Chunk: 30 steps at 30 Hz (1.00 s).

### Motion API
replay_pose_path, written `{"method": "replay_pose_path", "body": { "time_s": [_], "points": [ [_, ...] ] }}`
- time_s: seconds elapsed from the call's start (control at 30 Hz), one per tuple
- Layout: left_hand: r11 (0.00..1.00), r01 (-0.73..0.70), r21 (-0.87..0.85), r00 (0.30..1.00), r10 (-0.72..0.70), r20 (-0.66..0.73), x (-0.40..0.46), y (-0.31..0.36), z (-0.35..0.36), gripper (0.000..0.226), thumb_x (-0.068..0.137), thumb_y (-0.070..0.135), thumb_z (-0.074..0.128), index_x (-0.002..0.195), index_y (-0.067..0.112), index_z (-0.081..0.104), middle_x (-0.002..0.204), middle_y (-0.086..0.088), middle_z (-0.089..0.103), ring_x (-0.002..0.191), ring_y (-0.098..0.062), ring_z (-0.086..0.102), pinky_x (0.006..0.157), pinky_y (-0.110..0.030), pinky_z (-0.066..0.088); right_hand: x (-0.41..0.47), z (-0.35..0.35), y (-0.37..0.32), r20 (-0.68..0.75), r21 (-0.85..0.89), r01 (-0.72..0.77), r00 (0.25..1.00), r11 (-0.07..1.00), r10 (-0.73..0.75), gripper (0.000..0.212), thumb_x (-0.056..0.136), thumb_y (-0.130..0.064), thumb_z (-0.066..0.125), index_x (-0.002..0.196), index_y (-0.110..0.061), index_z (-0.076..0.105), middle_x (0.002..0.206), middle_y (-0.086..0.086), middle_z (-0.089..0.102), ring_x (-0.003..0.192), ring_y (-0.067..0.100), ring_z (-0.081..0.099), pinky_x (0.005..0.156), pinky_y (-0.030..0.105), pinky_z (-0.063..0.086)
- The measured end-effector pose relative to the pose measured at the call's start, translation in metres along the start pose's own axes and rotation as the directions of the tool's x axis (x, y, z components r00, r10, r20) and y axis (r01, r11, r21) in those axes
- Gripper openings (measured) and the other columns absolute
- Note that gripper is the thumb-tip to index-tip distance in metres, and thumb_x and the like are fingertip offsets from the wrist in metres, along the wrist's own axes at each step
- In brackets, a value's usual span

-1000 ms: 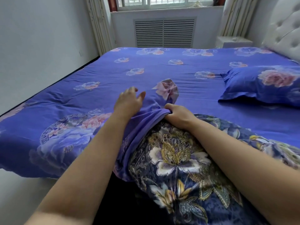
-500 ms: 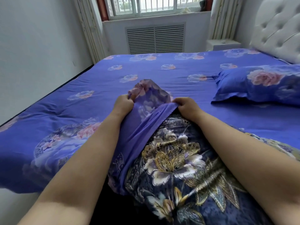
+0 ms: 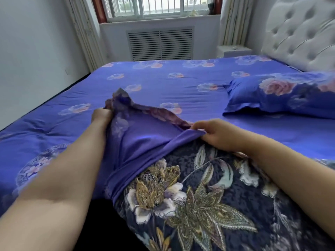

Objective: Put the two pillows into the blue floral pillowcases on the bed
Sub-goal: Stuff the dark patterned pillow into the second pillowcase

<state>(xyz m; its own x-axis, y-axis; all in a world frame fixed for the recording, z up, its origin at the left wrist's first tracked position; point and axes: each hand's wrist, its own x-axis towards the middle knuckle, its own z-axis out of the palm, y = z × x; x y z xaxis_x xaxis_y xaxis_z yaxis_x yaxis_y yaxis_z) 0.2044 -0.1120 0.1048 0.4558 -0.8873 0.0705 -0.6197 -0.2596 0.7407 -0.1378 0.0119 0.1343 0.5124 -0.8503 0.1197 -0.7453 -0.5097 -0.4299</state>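
Left hand (image 3: 101, 116) bunches the blue floral pillowcase (image 3: 143, 140) at centre frame, fingers curled tight round the cloth; right hand (image 3: 215, 135) pinches the case's open hem, stretching the mouth wide so the dark floral pillow (image 3: 199, 205), lower right, can slide in. How deep it sits is hard to judge, likely just started. 1 pillow (image 3: 282, 95) looks already cased at right, on the bed (image 3: 163, 84).
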Motion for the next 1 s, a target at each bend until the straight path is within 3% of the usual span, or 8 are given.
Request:
{"method": "replay_pose_path", "body": {
  "time_s": [0.1,0.2,0.43,0.53,0.63,0.77,0.87,1.0],
  "points": [
    [0.999,0.032,-0.001,0.998,-0.032,0.048,-0.006,0.004,0.009,0.067,0.098,0.05,0.032,0.122,-0.007,0.055,0.13,-0.035,0.048,0.121,-0.043,0.045,0.094,-0.04,0.036,0.002,0.015,0.018,-0.255,-0.284,-0.195,0.959,0.939,0.122,0.037,0.086,-0.007,0.049,0.118,-0.022,0.057,0.076,0.014,0.056,0.078,0.036,0.059,0.058,0.034,0.032],
    [0.999,0.029,-0.014,0.996,-0.028,0.08,-0.008,0.009,0.014,0.06,0.101,0.044,0.03,0.123,-0.007,0.054,0.131,-0.032,0.047,0.122,-0.04,0.045,0.093,-0.039,0.036,0.027,0.014,0.041,-0.546,-0.118,-0.247,0.825,0.962,0.145,0.019,0.094,-0.011,0.049,0.107,-0.011,0.063,0.093,0.02,0.063,0.083,0.038,0.061,0.064,0.038,0.039],
    [0.996,0.067,-0.054,0.995,-0.063,0.08,-0.003,0.005,0.004,0.058,0.099,0.041,0.037,0.117,-0.01,0.055,0.125,-0.029,0.053,0.118,-0.04,0.049,0.092,-0.043,0.038,0.047,0.02,0.062,0.099,0.487,-0.176,0.984,0.856,0.146,0.044,0.088,0.007,0.051,0.122,-0.02,0.054,0.122,0.006,0.059,0.106,0.015,0.057,0.094,0.026,0.043],
    [0.995,0.061,-0.074,0.994,-0.054,0.096,-0.004,0.004,0.007,0.053,0.096,0.039,0.045,0.116,-0.009,0.056,0.121,-0.028,0.055,0.116,-0.041,0.05,0.085,-0.042,0.039,0.045,0.026,0.07,-0.041,0.326,-0.12,0.989,0.938,0.141,0.033,0.088,-0.006,0.06,0.12,-0.016,0.059,0.121,0.001,0.061,0.107,0.006,0.053,0.089,0.011,0.039],
    [0.994,0.042,-0.104,0.994,-0.031,0.105,-0.007,0.007,0.01,0.045,0.092,0.029,0.054,0.115,-0.01,0.057,0.124,-0.03,0.054,0.116,-0.042,0.051,0.088,-0.045,0.04,0.052,0.041,0.068,-0.411,0.166,-0.172,0.883,0.971,0.227,0.018,0.085,-0.006,0.055,0.094,-0.009,0.07,0.096,0.01,0.07,0.089,0.021,0.061,0.079,0.032,0.046],
    [1.0,0.02,0.003,1.0,-0.02,0.021,-0.009,0.01,0.008,0.041,0.102,0.019,0.036,0.119,-0.014,0.052,0.126,-0.036,0.049,0.117,-0.043,0.046,0.088,-0.04,0.033,0.067,0.044,0.039,-0.497,0.554,-0.028,0.791,0.832,0.358,0.025,0.082,0.004,0.048,0.075,-0.014,0.063,0.069,0.005,0.061,0.071,0.02,0.056,0.068,0.033,0.041],
    [1.0,-0.028,0.007,0.999,0.028,-0.039,-0.012,0.007,0.0,0.053,0.099,0.031,0.036,0.115,-0.016,0.053,0.123,-0.036,0.051,0.114,-0.043,0.049,0.087,-0.04,0.034,0.072,0.038,-0.019,-0.404,0.631,0.182,0.907,0.755,0.119,0.026,0.084,-0.006,0.042,0.063,-0.021,0.047,0.06,-0.002,0.047,0.062,0.012,0.043,0.064,0.033,0.035],
    [0.996,-0.074,0.044,0.997,0.074,-0.014,-0.007,-0.011,-0.014,0.067,0.076,0.039,0.03,0.112,-0.01,0.058,0.12,-0.034,0.055,0.106,-0.042,0.053,0.082,-0.042,0.037,0.036,0.027,-0.06,-0.103,0.229,0.264,0.964,0.937,-0.247,0.049,0.096,-0.042,0.043,0.054,-0.018,0.036,0.052,-0.003,0.031,0.051,0.007,0.031,0.053,0.03,0.028]
  ]
}}
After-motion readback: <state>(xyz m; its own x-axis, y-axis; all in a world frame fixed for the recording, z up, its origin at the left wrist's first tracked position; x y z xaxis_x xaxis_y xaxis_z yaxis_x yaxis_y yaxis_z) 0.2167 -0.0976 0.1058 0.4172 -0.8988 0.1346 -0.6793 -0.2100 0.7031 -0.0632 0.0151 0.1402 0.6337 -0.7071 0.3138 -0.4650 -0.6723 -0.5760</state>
